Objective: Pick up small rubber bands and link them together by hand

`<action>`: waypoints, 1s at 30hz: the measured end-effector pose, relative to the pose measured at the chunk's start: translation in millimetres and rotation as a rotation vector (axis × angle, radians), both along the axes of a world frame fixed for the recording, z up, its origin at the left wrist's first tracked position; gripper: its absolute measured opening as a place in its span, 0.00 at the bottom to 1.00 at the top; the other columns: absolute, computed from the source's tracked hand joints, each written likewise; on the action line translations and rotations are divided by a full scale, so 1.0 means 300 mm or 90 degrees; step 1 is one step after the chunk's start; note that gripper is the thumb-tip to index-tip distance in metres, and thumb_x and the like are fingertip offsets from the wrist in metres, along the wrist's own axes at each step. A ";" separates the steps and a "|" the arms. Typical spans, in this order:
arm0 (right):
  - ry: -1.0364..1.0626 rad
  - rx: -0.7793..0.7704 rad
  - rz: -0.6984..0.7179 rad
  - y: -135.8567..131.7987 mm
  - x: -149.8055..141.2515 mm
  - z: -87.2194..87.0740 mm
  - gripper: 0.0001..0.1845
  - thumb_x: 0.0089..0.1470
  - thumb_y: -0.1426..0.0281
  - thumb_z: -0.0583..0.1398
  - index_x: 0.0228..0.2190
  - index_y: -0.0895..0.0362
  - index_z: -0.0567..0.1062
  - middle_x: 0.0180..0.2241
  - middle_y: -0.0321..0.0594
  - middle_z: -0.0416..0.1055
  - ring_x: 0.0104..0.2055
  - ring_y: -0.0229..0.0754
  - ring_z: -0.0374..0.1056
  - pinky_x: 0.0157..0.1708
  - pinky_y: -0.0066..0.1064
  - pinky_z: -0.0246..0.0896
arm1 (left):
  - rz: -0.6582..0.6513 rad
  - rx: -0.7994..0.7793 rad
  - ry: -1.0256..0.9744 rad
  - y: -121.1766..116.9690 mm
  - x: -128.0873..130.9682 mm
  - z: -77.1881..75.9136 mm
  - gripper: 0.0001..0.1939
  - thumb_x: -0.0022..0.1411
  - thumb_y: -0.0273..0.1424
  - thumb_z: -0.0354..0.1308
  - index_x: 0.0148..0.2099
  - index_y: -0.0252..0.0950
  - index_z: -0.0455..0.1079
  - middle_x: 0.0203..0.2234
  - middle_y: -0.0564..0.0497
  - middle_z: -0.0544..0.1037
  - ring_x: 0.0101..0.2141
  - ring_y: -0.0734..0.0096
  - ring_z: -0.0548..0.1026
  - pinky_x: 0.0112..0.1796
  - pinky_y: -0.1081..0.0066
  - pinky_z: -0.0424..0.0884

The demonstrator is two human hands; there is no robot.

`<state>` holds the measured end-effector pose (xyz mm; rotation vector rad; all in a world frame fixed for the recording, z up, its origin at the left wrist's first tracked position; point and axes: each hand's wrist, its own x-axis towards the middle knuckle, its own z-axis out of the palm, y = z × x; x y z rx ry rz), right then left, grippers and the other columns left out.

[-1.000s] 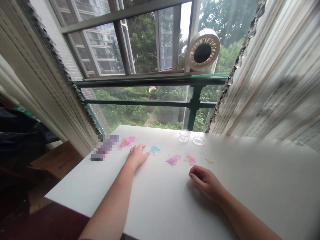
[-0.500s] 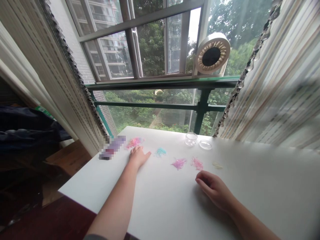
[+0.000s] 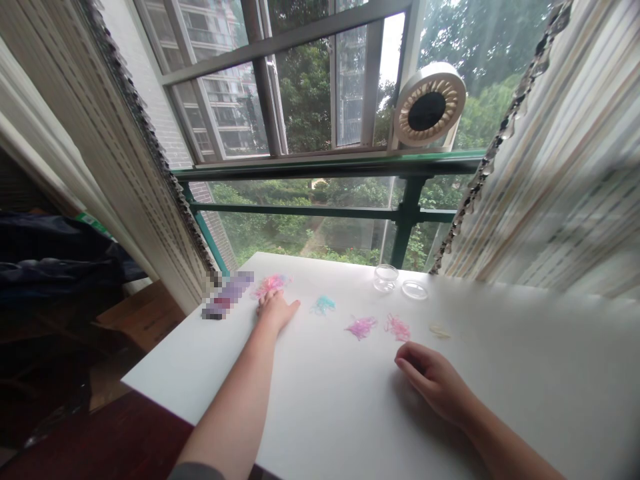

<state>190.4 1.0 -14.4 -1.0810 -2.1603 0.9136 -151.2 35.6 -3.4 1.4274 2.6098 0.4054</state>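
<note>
At the left of the table, my left hand (image 3: pixel 277 311) reaches to the near edge of a mixed-colour pile of small rubber bands (image 3: pixel 271 285). Its thumb points out to the side and the hand is open; the fingertips are partly hidden against the pile. A blue pile of bands (image 3: pixel 324 305) lies to the right of that thumb. Farther right are a purple pile (image 3: pixel 361 327), a pink pile (image 3: pixel 399 327) and a few pale yellow bands (image 3: pixel 439 331). My right hand (image 3: pixel 430 375) rests on its side just below the pink pile, fingers curled closed, nothing visible in it.
A clear round tub (image 3: pixel 385 278) and its clear lid (image 3: pixel 415 290) stand near the back edge of the white table (image 3: pixel 330 407). A blurred-out purple item (image 3: pixel 229 295) lies at the left edge. Behind are a railing (image 3: pixel 325 211) and a round white fan (image 3: pixel 429 107).
My left hand has moved left, away from the blue pile to the mixed-colour one. The right hand stays curled in place. The whole view has shifted as the camera turned left.
</note>
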 end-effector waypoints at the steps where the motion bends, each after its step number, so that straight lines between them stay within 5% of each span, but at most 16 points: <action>1: 0.003 0.001 -0.001 0.000 0.000 0.000 0.11 0.53 0.65 0.52 0.24 0.57 0.66 0.20 0.34 0.60 0.23 0.37 0.56 0.24 0.28 0.53 | 0.002 0.008 -0.001 -0.001 0.001 -0.001 0.34 0.49 0.49 0.51 0.56 0.37 0.59 0.57 0.40 0.58 0.56 0.42 0.54 0.50 0.51 0.56; 16: 0.004 -0.007 0.005 0.004 0.001 -0.010 0.11 0.54 0.65 0.52 0.24 0.57 0.65 0.20 0.33 0.59 0.24 0.36 0.54 0.24 0.28 0.52 | 0.036 0.080 -0.004 0.021 -0.003 -0.021 0.36 0.48 0.47 0.54 0.57 0.35 0.57 0.56 0.38 0.59 0.56 0.45 0.54 0.51 0.53 0.57; 21: 0.008 -0.007 0.001 0.000 -0.001 -0.005 0.10 0.54 0.66 0.52 0.24 0.57 0.65 0.21 0.33 0.59 0.24 0.36 0.54 0.25 0.27 0.51 | -0.038 0.273 -0.016 0.028 0.004 -0.010 0.27 0.52 0.40 0.54 0.52 0.32 0.62 0.50 0.40 0.67 0.54 0.56 0.60 0.54 0.62 0.55; 25: 0.007 -0.011 -0.002 -0.001 -0.005 -0.001 0.10 0.54 0.66 0.52 0.24 0.57 0.65 0.20 0.33 0.59 0.24 0.36 0.54 0.24 0.27 0.51 | -0.074 0.425 -0.163 0.027 0.015 0.001 0.20 0.54 0.38 0.53 0.47 0.32 0.64 0.44 0.43 0.72 0.45 0.66 0.70 0.48 0.68 0.65; 30: 0.004 -0.014 -0.002 0.001 -0.006 -0.001 0.10 0.54 0.66 0.51 0.24 0.57 0.64 0.21 0.33 0.59 0.24 0.36 0.55 0.25 0.27 0.51 | -0.058 0.522 -0.324 0.048 0.005 -0.014 0.17 0.52 0.35 0.57 0.43 0.32 0.67 0.41 0.43 0.74 0.41 0.67 0.73 0.45 0.67 0.68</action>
